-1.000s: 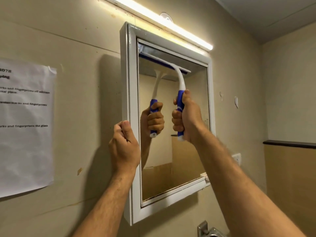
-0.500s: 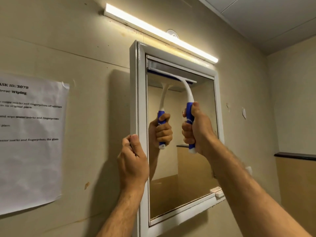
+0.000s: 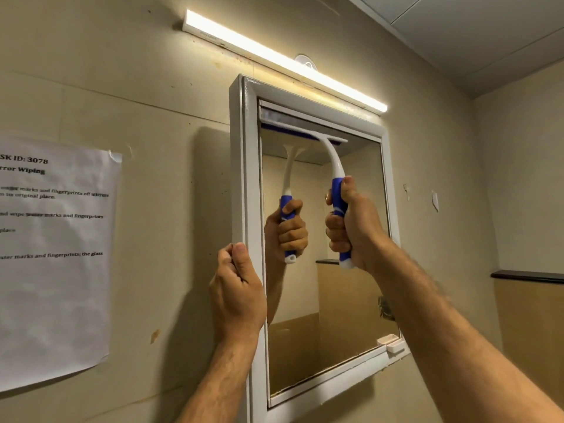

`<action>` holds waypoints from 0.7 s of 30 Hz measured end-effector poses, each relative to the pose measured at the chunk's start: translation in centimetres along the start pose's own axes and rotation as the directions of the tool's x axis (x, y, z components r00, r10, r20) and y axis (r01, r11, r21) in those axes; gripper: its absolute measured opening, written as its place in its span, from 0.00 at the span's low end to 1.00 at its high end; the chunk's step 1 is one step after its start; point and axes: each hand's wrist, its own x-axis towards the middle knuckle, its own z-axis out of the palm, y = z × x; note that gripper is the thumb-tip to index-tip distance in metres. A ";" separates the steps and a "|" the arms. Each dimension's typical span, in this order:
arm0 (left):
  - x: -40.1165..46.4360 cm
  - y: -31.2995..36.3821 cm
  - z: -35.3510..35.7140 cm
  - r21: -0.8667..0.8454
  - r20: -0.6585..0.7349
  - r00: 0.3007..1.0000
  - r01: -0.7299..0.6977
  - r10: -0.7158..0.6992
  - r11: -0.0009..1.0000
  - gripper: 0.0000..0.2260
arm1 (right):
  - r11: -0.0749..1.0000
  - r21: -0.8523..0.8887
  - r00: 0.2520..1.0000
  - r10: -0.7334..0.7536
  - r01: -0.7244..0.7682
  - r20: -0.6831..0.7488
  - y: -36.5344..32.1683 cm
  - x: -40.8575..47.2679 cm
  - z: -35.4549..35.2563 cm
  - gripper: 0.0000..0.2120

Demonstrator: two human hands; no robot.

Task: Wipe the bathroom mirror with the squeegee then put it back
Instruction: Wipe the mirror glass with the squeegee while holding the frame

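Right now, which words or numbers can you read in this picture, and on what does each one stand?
All on the paper sheet taped to the wall left of the mirror; its left edge is cut off:
"SK ID: 3078"
"rror Wiping"
"marks and fingerprints off mirrors"
"its original place."
"nd wipe ... marks and fingerprints"
"place"
"marks and fingerprints; the glass"
Light bar: small print, unreadable.

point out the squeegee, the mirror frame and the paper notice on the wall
squeegee [image 3: 331,164]: head view, on its white curved neck below the blade.
mirror frame [image 3: 251,178]: head view, on the left white upright.
paper notice [image 3: 55,285]: head view, on the blank lower sheet.
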 end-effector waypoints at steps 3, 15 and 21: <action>-0.1 -0.3 0.1 -0.011 0.008 1.000 0.013 -0.013 1.000 0.14 | 1.000 -0.029 1.000 0.003 -0.003 0.000 2.1 -1.1 -0.6 0.22; 0.0 0.1 -0.1 -0.015 0.028 1.000 -0.011 0.011 1.000 0.12 | 1.000 0.014 1.000 -0.019 0.019 -0.002 -2.0 0.9 0.5 0.21; -0.1 0.4 -0.1 -0.016 0.022 1.000 -0.009 0.009 1.000 0.12 | 1.000 0.010 1.000 0.019 -0.019 -0.003 1.4 -0.5 -0.7 0.22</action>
